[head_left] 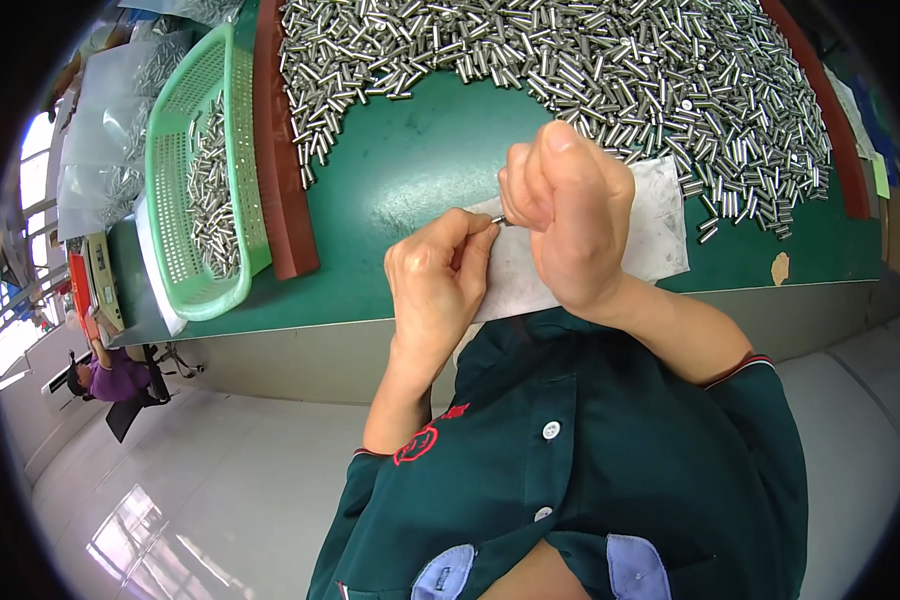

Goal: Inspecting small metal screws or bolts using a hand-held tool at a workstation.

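My left hand (432, 270) is closed in a pinch, thumb and forefinger on a small shiny metal pin (498, 220). The pin's other end meets my right hand (575, 215), which is curled into a fist with the thumb on top. Whatever the right fingers grip is hidden behind the hand. Both hands hover close together over a smudged whitish sheet (660, 225) at the front of the green table (410, 150). Beyond them spreads a large heap of similar metal pins (610, 60).
Red-brown rails (282, 200) border the heap at the left and right. A light green perforated basket (175, 270) with loose pins stands left of the rail. Clear plastic bags (105, 140) of pins lie farther left. A person in purple (120, 378) sits in the left background.
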